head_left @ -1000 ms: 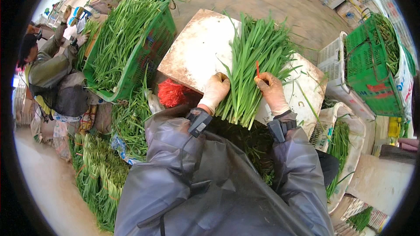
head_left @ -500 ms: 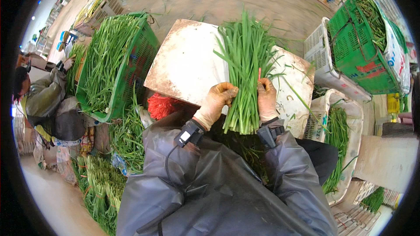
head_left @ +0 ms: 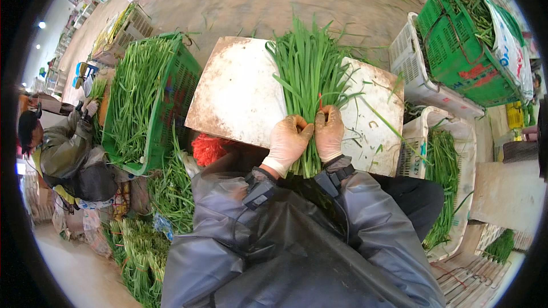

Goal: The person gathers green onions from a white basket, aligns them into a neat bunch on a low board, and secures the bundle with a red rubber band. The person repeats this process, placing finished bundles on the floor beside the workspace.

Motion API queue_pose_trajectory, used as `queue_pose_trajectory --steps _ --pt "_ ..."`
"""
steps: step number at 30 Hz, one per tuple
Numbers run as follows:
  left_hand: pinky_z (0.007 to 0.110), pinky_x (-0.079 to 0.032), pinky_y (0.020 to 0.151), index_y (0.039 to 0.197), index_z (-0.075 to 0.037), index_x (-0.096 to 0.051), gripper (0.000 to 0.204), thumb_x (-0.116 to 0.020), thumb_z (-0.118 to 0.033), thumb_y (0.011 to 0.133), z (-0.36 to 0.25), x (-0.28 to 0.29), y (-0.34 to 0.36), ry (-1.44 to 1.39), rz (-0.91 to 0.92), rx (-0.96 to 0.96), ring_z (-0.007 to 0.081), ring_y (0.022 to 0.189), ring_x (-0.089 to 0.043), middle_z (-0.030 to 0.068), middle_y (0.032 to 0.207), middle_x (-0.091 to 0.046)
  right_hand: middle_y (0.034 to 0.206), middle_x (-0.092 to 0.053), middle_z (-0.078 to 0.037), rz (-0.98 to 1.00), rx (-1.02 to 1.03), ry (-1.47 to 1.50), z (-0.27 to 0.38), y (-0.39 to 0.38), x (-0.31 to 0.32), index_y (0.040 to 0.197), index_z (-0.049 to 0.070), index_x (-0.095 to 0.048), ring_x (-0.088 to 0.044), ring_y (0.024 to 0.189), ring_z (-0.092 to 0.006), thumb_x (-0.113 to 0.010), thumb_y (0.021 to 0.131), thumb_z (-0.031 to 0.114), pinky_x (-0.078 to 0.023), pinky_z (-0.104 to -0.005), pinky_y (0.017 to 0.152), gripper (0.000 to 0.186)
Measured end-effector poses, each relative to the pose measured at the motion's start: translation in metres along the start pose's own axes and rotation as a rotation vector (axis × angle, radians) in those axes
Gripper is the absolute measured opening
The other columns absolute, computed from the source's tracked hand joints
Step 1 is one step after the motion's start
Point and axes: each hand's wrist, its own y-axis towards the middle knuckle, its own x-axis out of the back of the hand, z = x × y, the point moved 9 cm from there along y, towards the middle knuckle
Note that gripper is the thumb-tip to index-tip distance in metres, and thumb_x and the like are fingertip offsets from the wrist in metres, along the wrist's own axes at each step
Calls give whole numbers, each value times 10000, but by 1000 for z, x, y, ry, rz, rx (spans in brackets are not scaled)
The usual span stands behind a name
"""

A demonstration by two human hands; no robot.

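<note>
Over the near edge of the white board [head_left: 237, 100], the left hand [head_left: 291, 144] curls against the left side of the green leafy bunch [head_left: 308, 77]; whether its fingertips pinch anything, I cannot tell. The right hand [head_left: 329, 135], close beside it, bends inward, thumb and forefinger pinching a red tie [head_left: 320, 100]. The bunch extends across the board's middle, long flat leaves fanning past the far edge, paler stems gathered tightly at the near edge.

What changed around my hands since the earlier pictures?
Your left hand has moved right and your right hand left, nearly meeting over the green bundle, now gathered narrower. The red tie still shows at the right hand; the bundle stays on the white board.
</note>
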Motion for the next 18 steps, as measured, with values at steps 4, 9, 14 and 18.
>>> queue_pose_trajectory --steps 4,9,14,18 --pt "465 -569 707 826 -89 -691 230 -811 -282 861 -8 -1 -2 233 -71 -35 369 744 -714 136 788 -719 841 -648 -67 22 -163 253 -23 9 2 996 30 -656 -624 805 -232 -645 1003 136 -511 -366 743 107" --pt "494 -565 703 837 -100 -681 234 -802 -299 854 -19 -10 0 423 -45 -115 384 760 -709 140 870 -717 823 -542 29 -98 -807 1067 -67 2 10 1066 66 -650 -482 712 -94 -627 1031 169 -403 -262 632 111" --pt "478 -579 745 896 -74 -716 218 -784 -279 865 -22 -23 0 514 -37 -143 404 811 -730 166 883 -733 885 -614 -64 206 -34 347 15 -1 14 981 55 -644 -627 877 -227 -651 1002 53 -513 -374 788 22" --pt "470 -580 746 910 -40 -734 215 -737 -255 893 -8 -24 14 377 132 -43 400 813 -735 219 890 -747 933 -654 -173 307 138 154 36 5 10 993 -5 -638 -660 895 -381 -714 939 67 -526 -432 813 118"
